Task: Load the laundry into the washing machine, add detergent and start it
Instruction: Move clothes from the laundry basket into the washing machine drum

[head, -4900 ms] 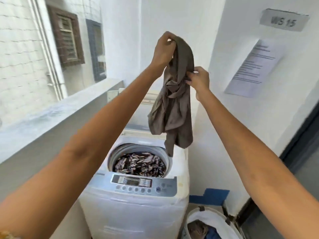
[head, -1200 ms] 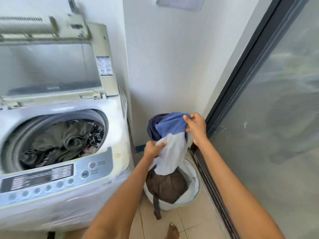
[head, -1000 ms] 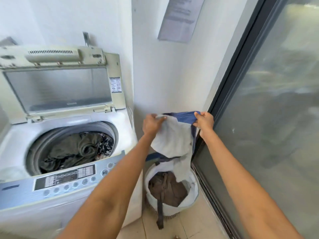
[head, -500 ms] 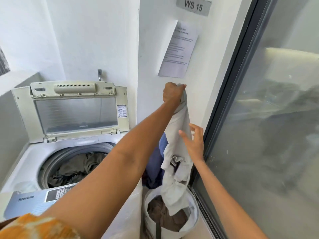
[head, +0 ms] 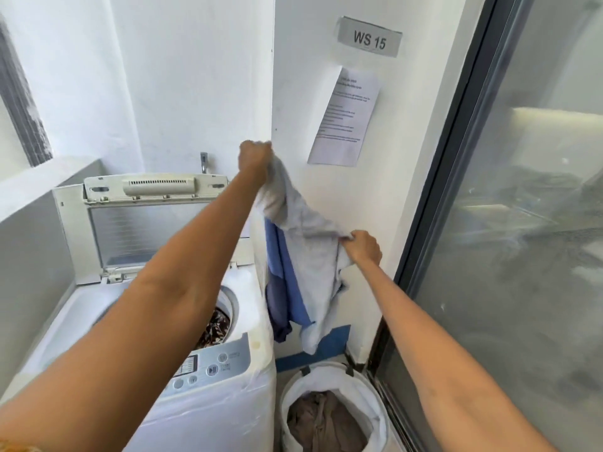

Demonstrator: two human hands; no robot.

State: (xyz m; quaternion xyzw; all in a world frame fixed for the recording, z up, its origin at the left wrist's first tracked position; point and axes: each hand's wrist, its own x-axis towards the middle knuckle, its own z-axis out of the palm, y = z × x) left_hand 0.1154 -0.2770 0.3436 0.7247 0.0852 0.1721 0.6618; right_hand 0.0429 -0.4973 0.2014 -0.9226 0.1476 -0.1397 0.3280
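We are gripping the top of a white-and-blue garment [head: 306, 256] in our left hand [head: 255, 157], fingers clenched round the bunched cloth and raised high against the white wall [head: 202, 76]; our right hand [head: 361, 248] is pinching a lower fold of the same garment, stretching it between the two hands. The cloth is hanging in the air between the washing machine [head: 208, 386] and the laundry basket [head: 332, 406], its blue part trailing down beside the machine's right edge. Our left forearm is crossing over the open drum [head: 218, 326], hiding most of it; patterned dark fabric is showing in the visible part. The lid [head: 137, 223] is standing upright at the back, and the control panel [head: 212, 367] is facing us at the front. The basket, lined in white, is sitting on the floor below the garment and holding brown clothing [head: 326, 425]. On the wall, a printed notice [head: 346, 119] is hanging under a sign [head: 370, 37] reading "WS 15". A dark-framed glass door [head: 522, 223] is standing at the right.
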